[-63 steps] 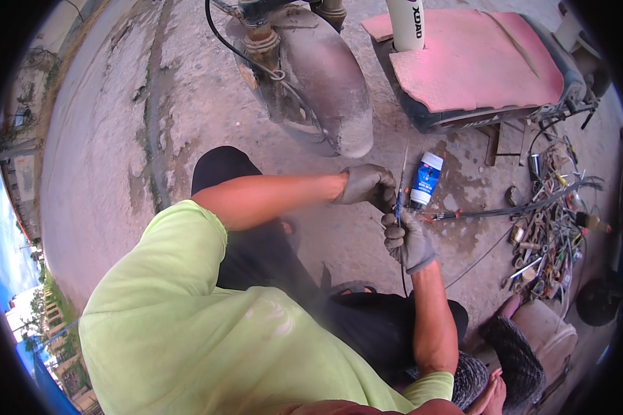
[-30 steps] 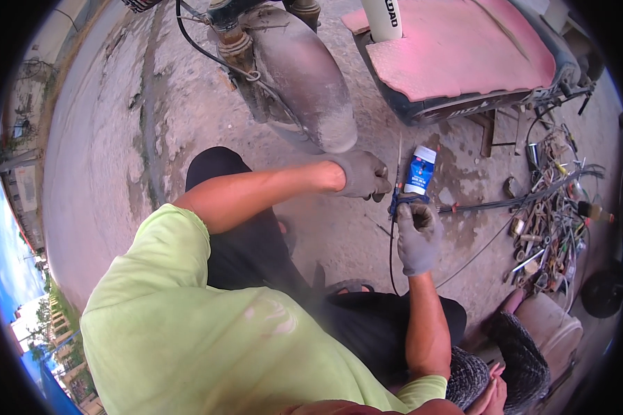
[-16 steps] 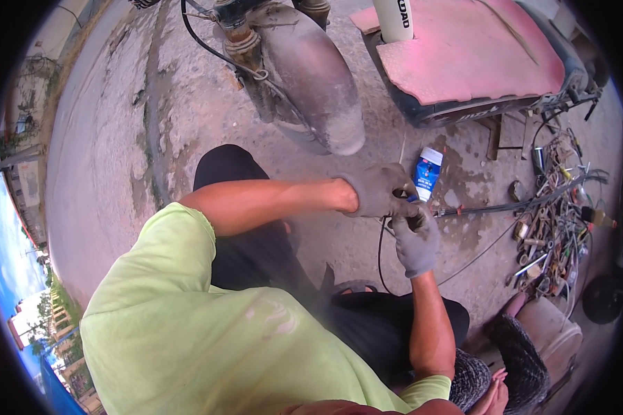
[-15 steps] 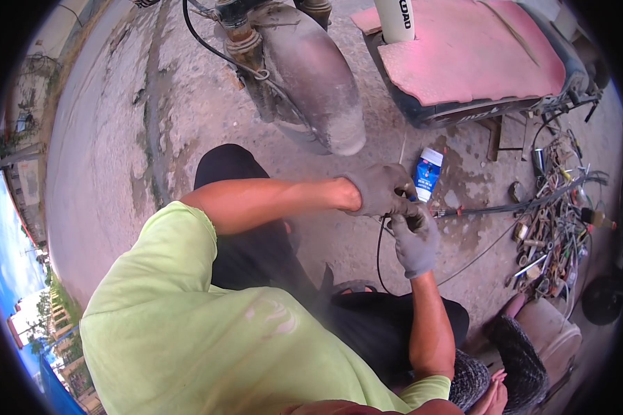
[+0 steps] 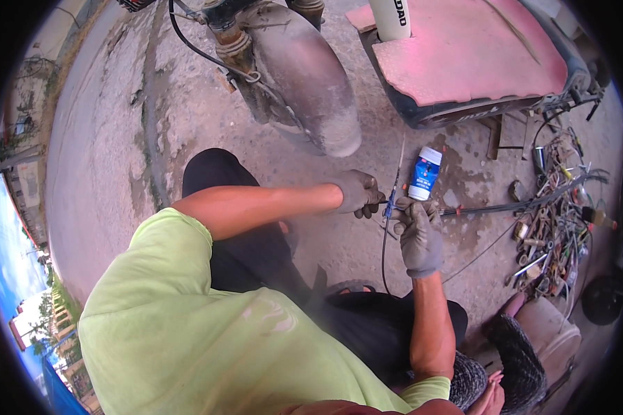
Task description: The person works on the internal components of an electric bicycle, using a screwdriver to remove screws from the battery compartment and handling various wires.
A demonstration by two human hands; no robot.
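My left hand, in a grey glove, has its fingers closed round a short thin dark piece whose kind I cannot make out. Just right of it, my right hand, also gloved, pinches a thin black cable near a small blue part. Below the grip the cable curves toward my legs; above the blue part a thin line runs up across the ground. A blue and white bottle is on the ground just beyond my right fingers.
A dusty motorcycle front fender stands ahead. Far right is a dark box with a pink cover bearing a white cylinder. A bundle of black cables reaches a heap of tools. Another person's hands show at lower right.
My hands have drawn apart, the left moving leftward and the right slightly downward. The blue part and more of the cable now show between them. The view has shifted slightly.
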